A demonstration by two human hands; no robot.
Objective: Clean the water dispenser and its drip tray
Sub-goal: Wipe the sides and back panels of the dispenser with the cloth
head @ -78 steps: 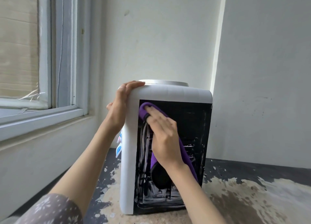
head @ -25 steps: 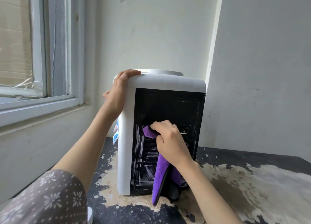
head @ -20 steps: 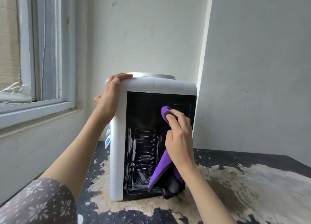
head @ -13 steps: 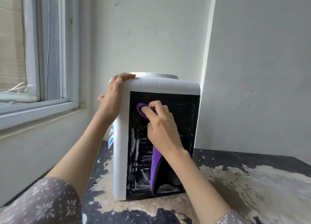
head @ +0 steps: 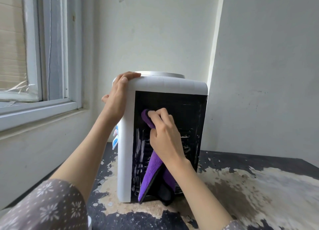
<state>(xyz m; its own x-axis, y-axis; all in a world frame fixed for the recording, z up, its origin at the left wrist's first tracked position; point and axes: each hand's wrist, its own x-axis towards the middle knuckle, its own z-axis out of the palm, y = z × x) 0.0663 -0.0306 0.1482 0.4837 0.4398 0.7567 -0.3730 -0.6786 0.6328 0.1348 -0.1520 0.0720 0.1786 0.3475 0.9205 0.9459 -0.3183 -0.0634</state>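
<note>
A white water dispenser (head: 165, 85) stands on the table with its black back panel (head: 189, 112) turned toward me. My left hand (head: 117, 98) grips its top left corner, fingers over the top edge. My right hand (head: 164, 134) holds a purple cloth (head: 153, 171) and presses it against the upper left part of the black panel. The rest of the cloth hangs down to the table. Blue and pink taps (head: 115, 140) peek out past the left side. The drip tray is hidden.
The table (head: 250, 186) has a dark top with large peeled pale patches. A window with a white frame (head: 43, 107) is on the left. Walls stand close behind and to the right of the dispenser.
My right hand has wiped the cloth over the back panel, from low down to the upper right, then across to the upper left. My left hand has kept its hold on the top corner.
</note>
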